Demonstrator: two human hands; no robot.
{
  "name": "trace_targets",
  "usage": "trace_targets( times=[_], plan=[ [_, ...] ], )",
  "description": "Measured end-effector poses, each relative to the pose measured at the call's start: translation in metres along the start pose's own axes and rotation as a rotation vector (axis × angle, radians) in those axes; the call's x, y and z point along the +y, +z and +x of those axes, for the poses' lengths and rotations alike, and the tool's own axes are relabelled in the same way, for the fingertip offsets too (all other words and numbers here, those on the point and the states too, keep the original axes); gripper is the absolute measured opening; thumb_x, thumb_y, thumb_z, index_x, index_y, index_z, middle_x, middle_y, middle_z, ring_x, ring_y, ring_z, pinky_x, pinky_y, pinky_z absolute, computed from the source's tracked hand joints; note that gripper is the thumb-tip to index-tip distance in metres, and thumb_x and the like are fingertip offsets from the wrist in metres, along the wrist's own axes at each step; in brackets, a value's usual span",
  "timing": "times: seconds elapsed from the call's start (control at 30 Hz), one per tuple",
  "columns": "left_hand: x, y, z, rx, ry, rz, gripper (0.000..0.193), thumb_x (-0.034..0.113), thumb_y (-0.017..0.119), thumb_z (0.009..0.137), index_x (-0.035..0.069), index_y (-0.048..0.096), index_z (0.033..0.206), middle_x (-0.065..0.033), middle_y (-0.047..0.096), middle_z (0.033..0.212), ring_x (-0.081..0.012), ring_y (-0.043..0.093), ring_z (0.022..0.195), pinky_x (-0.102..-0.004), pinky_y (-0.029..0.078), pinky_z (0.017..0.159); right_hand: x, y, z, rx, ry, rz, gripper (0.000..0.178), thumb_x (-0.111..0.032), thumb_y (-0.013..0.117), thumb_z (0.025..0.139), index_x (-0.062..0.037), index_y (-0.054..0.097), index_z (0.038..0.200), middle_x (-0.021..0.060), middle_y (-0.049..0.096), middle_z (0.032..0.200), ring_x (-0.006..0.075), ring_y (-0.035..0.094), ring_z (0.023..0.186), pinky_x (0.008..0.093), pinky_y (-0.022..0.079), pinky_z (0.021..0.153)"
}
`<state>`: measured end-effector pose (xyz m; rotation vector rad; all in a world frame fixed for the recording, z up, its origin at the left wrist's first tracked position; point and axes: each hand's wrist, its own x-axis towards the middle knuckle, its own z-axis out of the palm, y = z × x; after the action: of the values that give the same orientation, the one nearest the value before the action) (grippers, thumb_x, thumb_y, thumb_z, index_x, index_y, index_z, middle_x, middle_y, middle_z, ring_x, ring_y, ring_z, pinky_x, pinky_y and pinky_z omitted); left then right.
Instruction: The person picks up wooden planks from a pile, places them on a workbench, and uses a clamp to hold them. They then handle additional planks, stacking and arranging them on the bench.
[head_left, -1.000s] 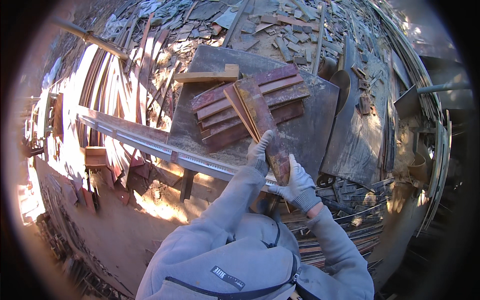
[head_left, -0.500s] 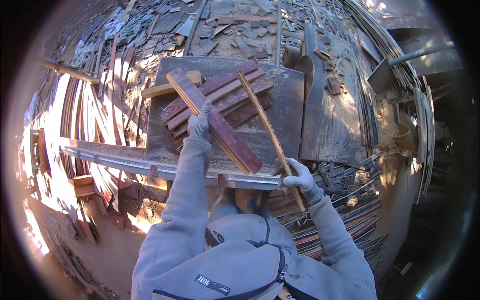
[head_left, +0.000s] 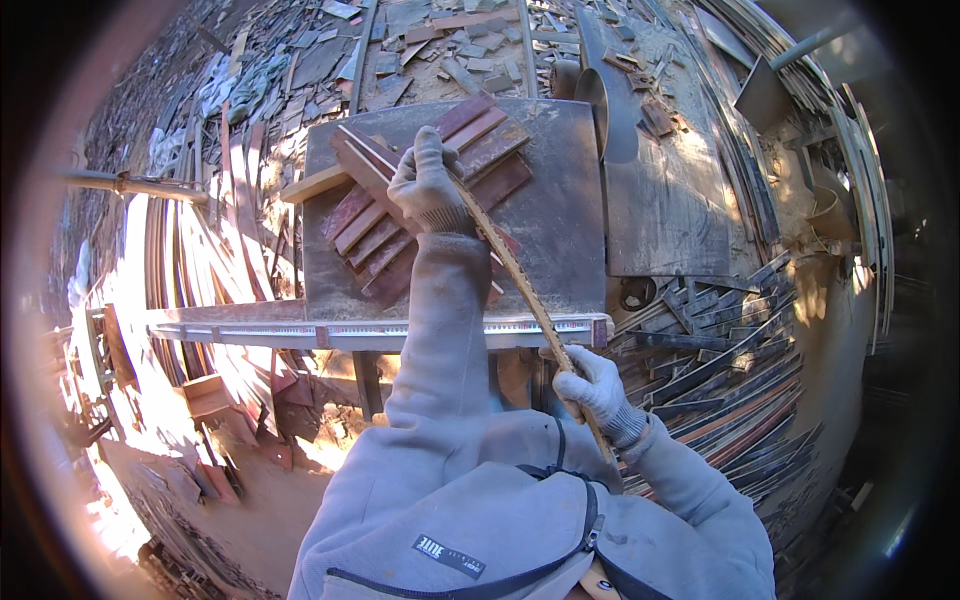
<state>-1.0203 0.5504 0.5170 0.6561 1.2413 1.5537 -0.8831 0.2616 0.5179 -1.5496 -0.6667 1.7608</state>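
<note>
A long, thin wooden strip [head_left: 522, 282] runs slantwise from the far end of the pile back toward my body. My left hand [head_left: 428, 185], in a grey-white glove, is closed at the strip's far end. Lower down, my gloved right hand [head_left: 597, 393] wraps round the same strip near its close end. Beneath my left hand and forearm lies a crisscross pile of reddish boards [head_left: 497, 160]; the arm hides part of it. The pile rests on a dark worktable [head_left: 570, 210].
A measuring tape strip [head_left: 390, 332] lines the table's near edge. Long offcuts [head_left: 175, 250] lie at left, and stacked dark strips [head_left: 735, 400] fill the right. A metal pole [head_left: 130, 184] juts in from the left. Scrap pieces [head_left: 470, 45] cover the ground beyond the table.
My left hand has let go of the reddish board, which now lies on the pile, and moved right to the strip's far end. My right hand has come slightly closer with the strip.
</note>
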Motion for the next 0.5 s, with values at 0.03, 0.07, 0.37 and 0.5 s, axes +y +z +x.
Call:
trace_targets(
  times=[0.03, 0.07, 0.37, 0.5],
  plan=[
    [-0.004, 0.007, -0.010, 0.209, 0.068, -0.060, 0.044, 0.029, 0.070, 0.104, 0.006, 0.057, 0.068, 0.0013, 0.052, 0.061, -0.0095, 0.049, 0.054, -0.0273, 0.037, 0.051, -0.005, 0.014, -0.002, 0.026, -0.061, 0.096, 0.065, -0.042, 0.080, 0.095, 0.0011, 0.061, 0.139, -0.0001, 0.063, 0.084, 0.0068, 0.057, 0.056, 0.0241, 0.045, 0.049],
    [-0.006, 0.012, -0.016, 0.364, -0.034, -0.113, 0.044, 0.028, 0.069, 0.104, 0.008, 0.055, 0.067, 0.0019, 0.049, 0.061, -0.0096, 0.048, 0.053, -0.0276, 0.037, 0.051, -0.010, 0.027, 0.003, 0.111, -0.057, 0.178, 0.061, -0.041, 0.080, 0.096, 0.0012, 0.062, 0.137, -0.0009, 0.063, 0.082, 0.0063, 0.056, 0.056, 0.0240, 0.045, 0.049],
    [-0.053, -0.036, -0.078, -0.284, -0.428, 0.080, 0.044, 0.045, 0.077, 0.098, 0.002, 0.069, 0.109, -0.0057, 0.071, 0.092, -0.0095, 0.061, 0.061, -0.0240, 0.049, 0.055, 0.024, -0.089, -0.010, -0.187, -0.092, 0.616, 0.059, -0.048, 0.071, 0.102, 0.0019, 0.059, 0.131, 0.0038, 0.065, 0.077, 0.0088, 0.056, 0.046, 0.0232, 0.046, 0.038],
    [-0.063, -0.028, -0.104, -0.705, -0.594, 0.075, 0.089, 0.068, 0.074, 0.091, -0.002, 0.056, 0.143, -0.0113, 0.072, 0.118, -0.0163, 0.073, 0.080, -0.0279, 0.060, 0.072, 0.027, -0.091, -0.037, -0.360, -0.028, 0.620, 0.065, -0.054, 0.068, 0.101, 0.0003, 0.059, 0.135, 0.0060, 0.068, 0.081, 0.0111, 0.061, 0.050, 0.0239, 0.050, 0.041]
  ],
)
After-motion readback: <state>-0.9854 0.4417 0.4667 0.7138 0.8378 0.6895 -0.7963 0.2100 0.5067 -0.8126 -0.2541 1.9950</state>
